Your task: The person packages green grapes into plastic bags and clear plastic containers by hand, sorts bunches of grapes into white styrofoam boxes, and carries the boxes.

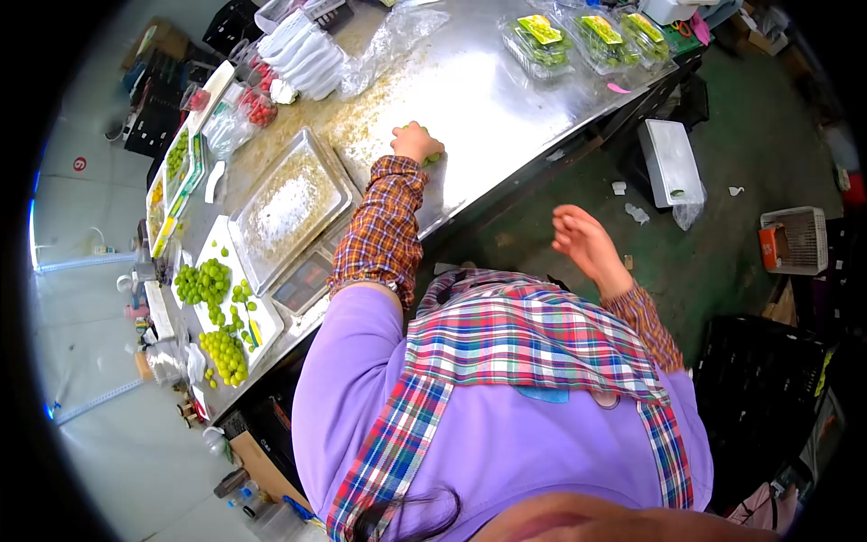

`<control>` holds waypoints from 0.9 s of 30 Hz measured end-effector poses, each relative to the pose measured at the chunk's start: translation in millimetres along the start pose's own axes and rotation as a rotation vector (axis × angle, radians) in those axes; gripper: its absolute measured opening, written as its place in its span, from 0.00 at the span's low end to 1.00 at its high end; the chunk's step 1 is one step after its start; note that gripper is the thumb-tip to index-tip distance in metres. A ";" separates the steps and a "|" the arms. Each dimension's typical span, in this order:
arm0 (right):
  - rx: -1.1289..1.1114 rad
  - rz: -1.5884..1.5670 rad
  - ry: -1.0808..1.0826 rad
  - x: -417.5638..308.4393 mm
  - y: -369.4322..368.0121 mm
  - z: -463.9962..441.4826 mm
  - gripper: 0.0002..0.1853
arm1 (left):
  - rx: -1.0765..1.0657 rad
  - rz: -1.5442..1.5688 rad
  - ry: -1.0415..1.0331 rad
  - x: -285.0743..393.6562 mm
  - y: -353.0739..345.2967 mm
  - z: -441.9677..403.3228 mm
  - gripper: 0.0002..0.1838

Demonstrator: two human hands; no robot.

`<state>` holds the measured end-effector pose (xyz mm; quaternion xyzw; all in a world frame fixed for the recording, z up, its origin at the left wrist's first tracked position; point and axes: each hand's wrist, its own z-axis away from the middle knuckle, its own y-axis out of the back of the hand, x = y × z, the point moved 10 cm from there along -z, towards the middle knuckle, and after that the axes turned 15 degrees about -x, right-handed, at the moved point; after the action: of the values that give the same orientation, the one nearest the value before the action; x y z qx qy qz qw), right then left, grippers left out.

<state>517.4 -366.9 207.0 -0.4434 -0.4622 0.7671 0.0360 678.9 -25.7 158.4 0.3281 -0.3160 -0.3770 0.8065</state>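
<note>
On the metal table (470,135), my left hand (416,143) is closed over something green, with bits of green showing at its right and upper edges. The hand hides most of it. My right hand (581,237) hangs in the air off the table's edge, its fingers slightly curled and apart, with nothing seen in it. A scale with a clear tray (289,212) on top stands left of my left arm. Beyond it, bunches of green grapes (204,284) and loose grapes lie on a white board (262,312).
Packed clear boxes with yellow labels (542,30) stand at the table's far right. White stacked trays (302,56), crumpled plastic film (397,41) and cups of red fruit (258,110) are at the upper left. A white foam box (670,163) sits beyond the table's edge.
</note>
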 end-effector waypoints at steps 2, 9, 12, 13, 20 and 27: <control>0.009 -0.052 -0.087 17.9 12.6 -42.1 0.11 | -0.023 0.103 -0.018 -2.4 4.0 9.7 0.41; 0.099 -0.104 -0.227 69.8 33.1 -203.5 0.15 | -0.136 0.692 -0.156 -40.6 -5.5 -16.7 0.41; 0.125 0.014 -0.232 71.1 15.1 -236.9 0.22 | 0.000 0.481 -0.133 -27.7 4.8 5.9 0.36; 0.136 0.057 -0.259 70.6 9.1 -242.3 0.25 | 0.040 0.403 -0.131 -23.4 8.1 11.8 0.35; 0.130 0.266 -0.385 80.9 9.8 -277.0 0.27 | -0.181 1.273 -0.138 -56.5 -19.7 -12.5 0.16; 0.202 0.469 -0.345 82.5 13.5 -285.2 0.22 | -0.365 1.115 -0.067 -59.1 -24.0 -12.6 0.15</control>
<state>675.9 -143.1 92.4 -0.3954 -0.2677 0.8606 -0.1772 648.4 14.1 117.1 -0.0440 -0.3960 0.0455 0.9161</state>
